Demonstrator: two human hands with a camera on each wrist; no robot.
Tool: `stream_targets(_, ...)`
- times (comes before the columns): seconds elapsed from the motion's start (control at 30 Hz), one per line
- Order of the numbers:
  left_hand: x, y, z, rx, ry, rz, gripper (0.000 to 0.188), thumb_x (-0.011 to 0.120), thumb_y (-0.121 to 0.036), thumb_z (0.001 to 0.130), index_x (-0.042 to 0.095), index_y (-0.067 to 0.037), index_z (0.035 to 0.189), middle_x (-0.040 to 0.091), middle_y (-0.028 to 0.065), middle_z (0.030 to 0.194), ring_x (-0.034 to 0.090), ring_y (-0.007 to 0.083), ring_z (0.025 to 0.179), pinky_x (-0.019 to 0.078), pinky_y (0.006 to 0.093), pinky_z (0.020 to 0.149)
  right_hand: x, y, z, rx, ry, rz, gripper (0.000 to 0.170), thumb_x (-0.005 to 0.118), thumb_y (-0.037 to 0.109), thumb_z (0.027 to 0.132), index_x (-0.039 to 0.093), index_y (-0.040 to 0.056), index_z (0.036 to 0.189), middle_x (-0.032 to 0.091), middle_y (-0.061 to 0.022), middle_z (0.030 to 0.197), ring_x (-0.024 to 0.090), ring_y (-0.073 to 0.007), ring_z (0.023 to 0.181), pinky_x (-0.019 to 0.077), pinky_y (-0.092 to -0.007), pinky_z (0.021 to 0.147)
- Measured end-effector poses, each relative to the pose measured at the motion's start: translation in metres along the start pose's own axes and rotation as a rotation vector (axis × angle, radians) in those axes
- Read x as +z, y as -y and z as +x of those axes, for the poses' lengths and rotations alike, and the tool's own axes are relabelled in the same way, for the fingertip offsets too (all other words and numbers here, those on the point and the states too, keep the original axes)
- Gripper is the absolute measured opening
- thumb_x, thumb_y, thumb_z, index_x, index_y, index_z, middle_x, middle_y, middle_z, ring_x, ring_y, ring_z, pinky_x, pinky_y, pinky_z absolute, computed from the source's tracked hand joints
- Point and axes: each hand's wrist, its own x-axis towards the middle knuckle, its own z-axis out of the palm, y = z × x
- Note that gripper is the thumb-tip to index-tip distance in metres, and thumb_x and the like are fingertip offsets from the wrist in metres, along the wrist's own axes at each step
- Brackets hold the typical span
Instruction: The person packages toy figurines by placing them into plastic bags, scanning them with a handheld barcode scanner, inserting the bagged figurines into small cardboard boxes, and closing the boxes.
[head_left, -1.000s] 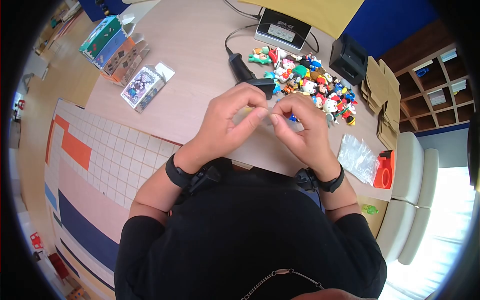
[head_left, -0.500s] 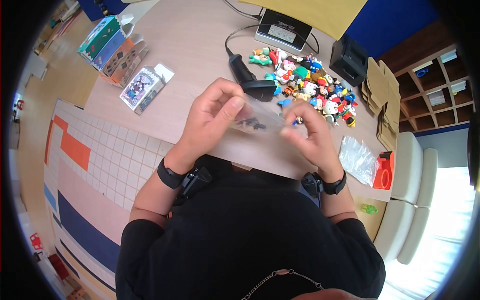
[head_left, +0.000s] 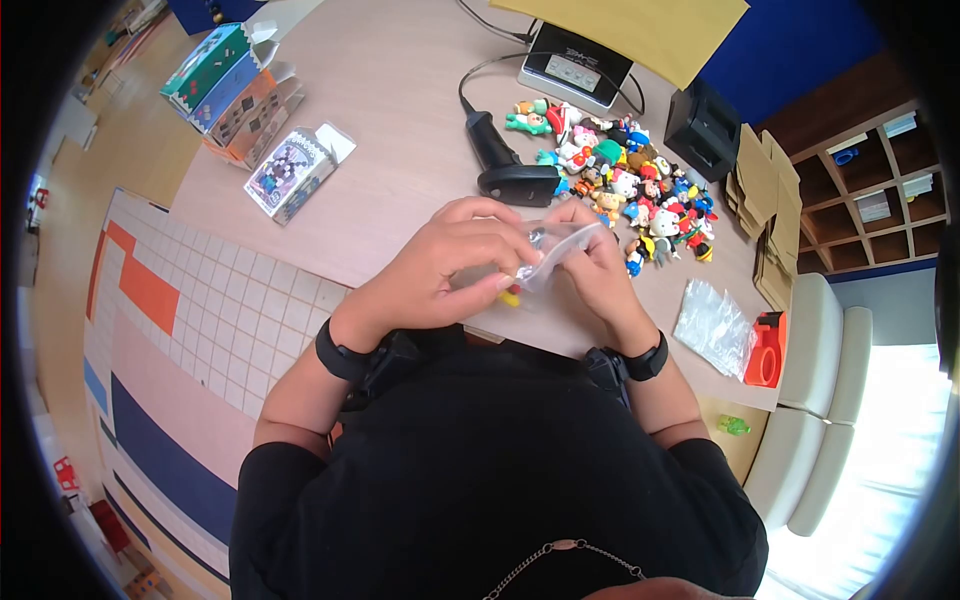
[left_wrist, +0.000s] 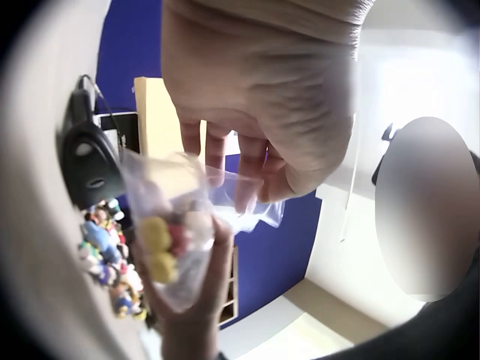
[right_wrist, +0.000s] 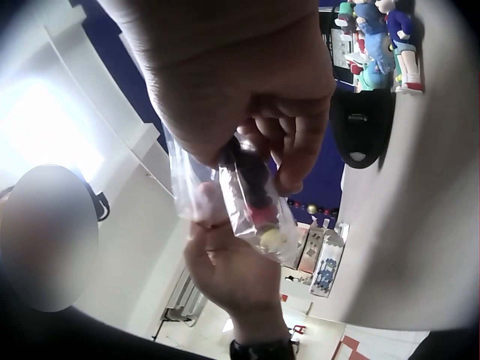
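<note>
A clear plastic bag (head_left: 553,252) is between both hands, over the near edge of the table. Inside the plastic is a small toy figure (right_wrist: 255,187), black and red with round yellow feet. My left hand (head_left: 450,262) pinches the clear plastic between thumb and fingers. From the other side, my right hand (head_left: 602,278) grips the bag around the figure. In the left wrist view, the right hand's fingers and thumb clasp the packet, with the yellow feet (left_wrist: 159,247) showing through. The left fingertips pinch another fold of plastic close by.
A pile of small figures (head_left: 640,180) lies beyond the hands, beside a black handheld scanner (head_left: 515,180) with a cable. Small printed boxes (head_left: 300,170) stand at left. At right are clear bags (head_left: 715,325), an orange tape dispenser (head_left: 766,350) and flat cardboard (head_left: 765,200).
The hands first met at the fingertips, then stretched the bag sideways between them. Now they are closer again, the bag is turned, and the figure's yellow and red end shows below the left fingers.
</note>
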Motion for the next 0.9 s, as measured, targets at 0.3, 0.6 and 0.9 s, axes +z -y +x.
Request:
stream_targets(0.3, 0.012, 0.015, 0.018, -0.004, -0.021, 0.3, 0.019, 0.06, -0.005, 0.086, 0.071, -0.009, 0.101, 0.07, 0.0047, 0.117, 0.055, 0.0293, 0.118, 0.0432, 0.0418, 0.102, 0.004, 0.009, 0.002, 0.095, -0.141, 0.478, 0.026, 0.057, 0.015, 0.099, 0.052, 0.0094, 0.124, 0.061, -0.0062, 0.12, 0.061, -0.0093, 0.1, 0.0536, -0.0264, 0.079)
stream_targets(0.6, -0.021, 0.102, 0.06, -0.119, 0.045, 0.484, 0.06, 0.049, 0.013, 0.078, 0.056, -0.01, 0.133, 0.059, 0.012, 0.135, 0.048, 0.0359, 0.133, 0.0334, 0.0478, 0.115, -0.024, -0.021, 0.009, -0.112, -0.701, 0.548, 0.03, 0.048, 0.002, 0.094, 0.048, 0.0081, 0.123, 0.062, -0.0075, 0.11, 0.061, -0.0093, 0.088, 0.051, -0.0229, 0.074)
stream_targets(0.9, -0.028, 0.111, 0.08, -0.062, 0.358, 0.595, 0.057, 0.055, 0.013, 0.072, 0.058, -0.009, 0.124, 0.062, 0.0116, 0.124, 0.048, 0.0354, 0.129, 0.0289, 0.049, 0.118, -0.033, -0.038, 0.008, -0.161, -0.875, 0.418, 0.041, 0.058, 0.009, 0.095, 0.047, 0.0022, 0.133, 0.06, -0.0081, 0.115, 0.057, -0.0122, 0.101, 0.0475, -0.0265, 0.087)
